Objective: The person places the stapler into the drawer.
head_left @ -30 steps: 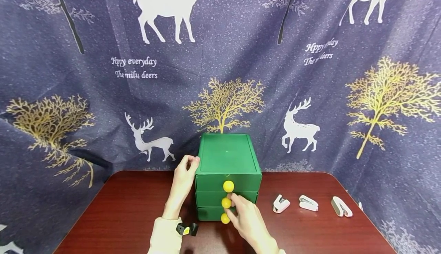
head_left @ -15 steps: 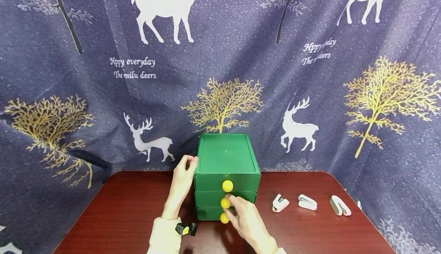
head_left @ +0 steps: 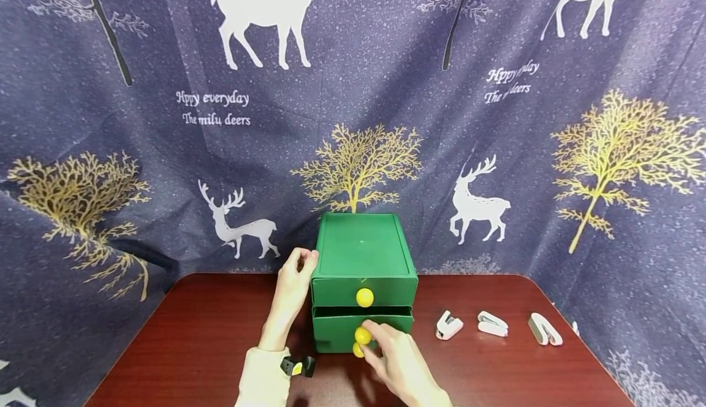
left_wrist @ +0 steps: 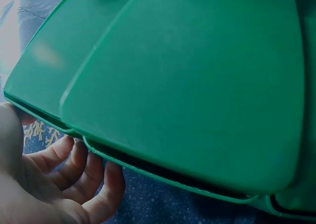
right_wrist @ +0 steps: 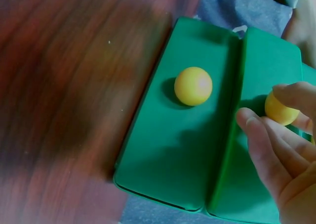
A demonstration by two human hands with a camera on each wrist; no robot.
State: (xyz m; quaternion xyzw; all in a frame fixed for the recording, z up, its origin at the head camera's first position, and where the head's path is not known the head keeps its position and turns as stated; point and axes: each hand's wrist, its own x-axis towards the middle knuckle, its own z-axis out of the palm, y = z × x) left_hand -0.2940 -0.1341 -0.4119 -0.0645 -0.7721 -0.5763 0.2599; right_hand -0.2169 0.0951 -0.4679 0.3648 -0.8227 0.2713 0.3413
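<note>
A green drawer cabinet (head_left: 364,244) with round yellow knobs stands in the middle of the table. In the head view its middle drawer (head_left: 336,328) is pulled partway out, with a dark gap above its front. My right hand (head_left: 401,358) pinches the middle yellow knob (head_left: 362,335) between thumb and fingers; the right wrist view shows this knob (right_wrist: 280,108) partly covered by the fingers. At the cabinet's left side, my left hand (head_left: 295,278) rests with bent fingers, their tips touching the side edge in the left wrist view. The top knob (head_left: 364,298) is untouched.
Right of the cabinet lie three small white staplers: one nearest it (head_left: 449,326), a middle one (head_left: 493,324) and one farther right (head_left: 545,330). They sit on a reddish-brown wooden table (head_left: 215,333). A dark blue deer-print cloth (head_left: 364,88) hangs behind.
The middle drawer has slid out toward me, opening a gap beneath the top drawer. My right hand has come nearer with its knob. The left hand stays at the cabinet's side.
</note>
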